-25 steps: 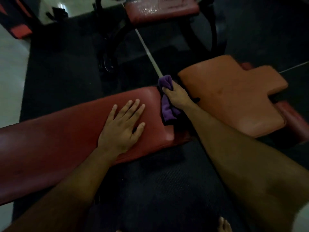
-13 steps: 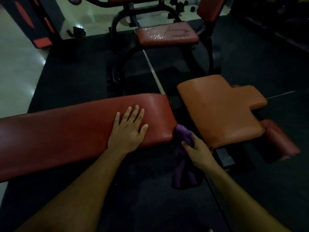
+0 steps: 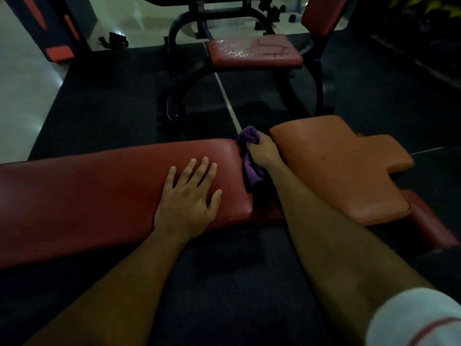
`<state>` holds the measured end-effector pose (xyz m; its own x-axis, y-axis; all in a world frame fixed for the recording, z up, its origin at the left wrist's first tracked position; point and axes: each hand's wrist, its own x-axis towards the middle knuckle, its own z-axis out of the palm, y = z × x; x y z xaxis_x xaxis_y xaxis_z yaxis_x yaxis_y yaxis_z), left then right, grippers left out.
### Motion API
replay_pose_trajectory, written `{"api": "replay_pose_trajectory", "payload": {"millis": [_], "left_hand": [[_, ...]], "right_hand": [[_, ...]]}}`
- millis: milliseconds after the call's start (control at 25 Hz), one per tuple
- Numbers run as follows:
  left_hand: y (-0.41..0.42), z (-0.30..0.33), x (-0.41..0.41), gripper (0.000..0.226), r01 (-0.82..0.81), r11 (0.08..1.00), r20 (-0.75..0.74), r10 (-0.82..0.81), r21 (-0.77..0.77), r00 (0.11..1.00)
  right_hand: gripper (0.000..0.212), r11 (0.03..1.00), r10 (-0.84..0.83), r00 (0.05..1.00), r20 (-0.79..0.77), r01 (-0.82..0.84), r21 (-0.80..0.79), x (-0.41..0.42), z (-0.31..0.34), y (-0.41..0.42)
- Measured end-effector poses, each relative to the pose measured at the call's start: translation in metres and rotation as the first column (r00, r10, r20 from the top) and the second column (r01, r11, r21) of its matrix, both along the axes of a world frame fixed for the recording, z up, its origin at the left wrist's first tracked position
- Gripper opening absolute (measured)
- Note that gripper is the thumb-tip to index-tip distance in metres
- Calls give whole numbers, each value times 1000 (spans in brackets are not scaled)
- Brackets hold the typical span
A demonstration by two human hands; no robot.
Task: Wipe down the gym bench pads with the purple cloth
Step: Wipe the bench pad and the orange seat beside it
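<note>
Head view, reading from the left: I see pale floor (image 3: pixel 22 96) along the left edge, giving way to dark rubber matting (image 3: pixel 224 283) that covers the rest of the ground. The long red bench pad (image 3: pixel 87 196) runs in from the left edge toward the middle. My left hand (image 3: pixel 188 198) lies flat on its right-hand portion, palm down, fingers (image 3: pixel 203 168) straight and spread, gripping nothing. Just past that hand, at the pad's right end, is the purple cloth (image 3: pixel 250 156): it sits in the gap between the red pad and the orange pad (image 3: pixel 336 171), bunched at the far corner of the red pad and trailing down along the pad's end face. My right hand (image 3: pixel 263 152) is clenched around the cloth, its fingers curled over the bunched upper part, holding it against the end of the red pad. The right forearm crosses the near corner of the orange pad, which is notched on its right side. A white sleeve (image 3: pixel 414 318) with a red stripe shows at bottom right. Farther back, above the gap, stands another machine with a black curved frame (image 3: pixel 182 78) and a red seat pad (image 3: pixel 254 54) whose surface glistens. A thin white line (image 3: pixel 227 98) on the matting runs from under that seat toward the cloth.
</note>
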<state>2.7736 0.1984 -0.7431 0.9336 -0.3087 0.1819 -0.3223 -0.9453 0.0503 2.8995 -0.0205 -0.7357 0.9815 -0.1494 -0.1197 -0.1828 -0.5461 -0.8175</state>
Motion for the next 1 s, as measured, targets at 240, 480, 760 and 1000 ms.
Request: {"api": "replay_pose_trajectory", "payload": {"millis": [240, 480, 760, 1000], "left_hand": [[-1, 8, -2, 68, -7, 1000, -53, 7, 1, 999], [1, 22, 3, 64, 40, 998, -247, -28, 43, 969], [46, 31, 38, 65, 369, 924, -291, -328, 99, 899], [46, 25, 40, 65, 363, 929, -241, -337, 69, 910]], "right_hand": [[42, 991, 3, 1000, 13, -5, 134, -119, -8, -24], [41, 888, -353, 935, 19, 328, 323, -204, -21, 5], [73, 523, -690, 681, -246, 703, 481, -186, -4, 78], [73, 757, -620, 771, -144, 637, 145, -205, -8, 147]]}}
